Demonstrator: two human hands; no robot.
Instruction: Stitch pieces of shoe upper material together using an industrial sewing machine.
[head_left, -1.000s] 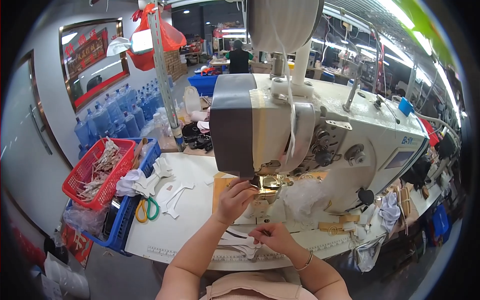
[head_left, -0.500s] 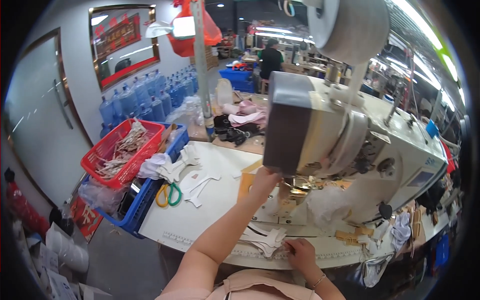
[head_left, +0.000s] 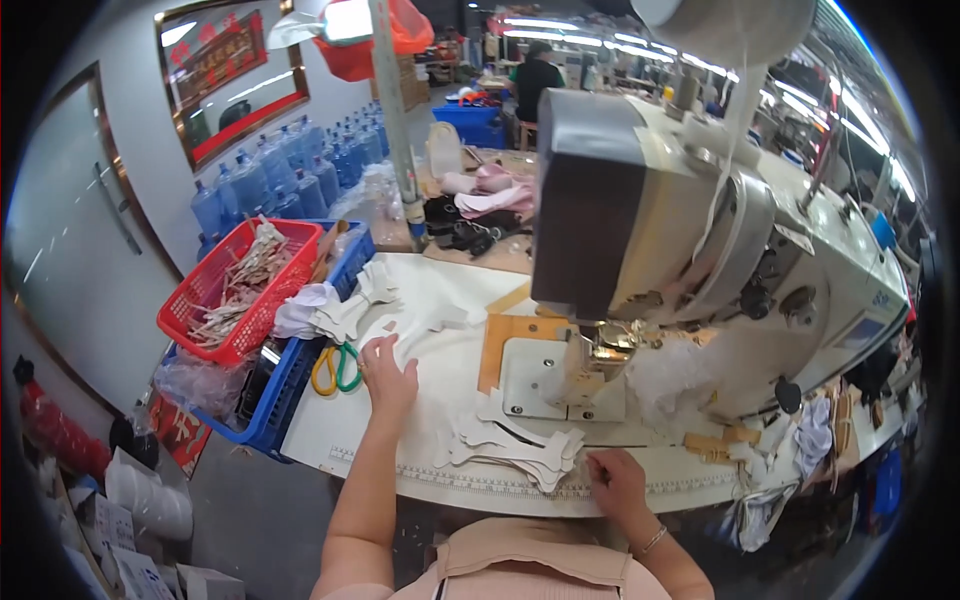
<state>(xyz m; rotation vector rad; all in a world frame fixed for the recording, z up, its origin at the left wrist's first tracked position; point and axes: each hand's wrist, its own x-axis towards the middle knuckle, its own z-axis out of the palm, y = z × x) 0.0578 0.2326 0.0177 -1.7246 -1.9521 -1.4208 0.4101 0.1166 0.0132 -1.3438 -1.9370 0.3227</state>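
Observation:
My left hand (head_left: 388, 378) is over the left part of the white sewing-machine table, fingers apart, with nothing visibly held. Right beside it lie scissors (head_left: 348, 367) with green and yellow handles. White cut pieces (head_left: 358, 304) lie just beyond, some against the blue crate. Close to the table's front edge, my right hand (head_left: 615, 482) has its fingers curled in. Its fingertips are by the right end of a stack of flat white shaped pieces (head_left: 520, 455); whether they pinch anything is hidden. The sewing machine (head_left: 640, 230) rises behind the stack, its needle area (head_left: 600, 350) above a metal plate.
A red basket (head_left: 215, 340) of scraps sits on a blue crate (head_left: 268, 428) at the left table edge. A metal pole (head_left: 393, 110) stands beyond the table. Tan scraps (head_left: 720, 445) lie at right. Blue water bottles (head_left: 250, 185) line the wall; a person (head_left: 538, 85) sits far back.
My left hand has left the machine's needle area and swung left to beside the scissors. The right hand stays near the stack, slightly higher. The view has shifted a little.

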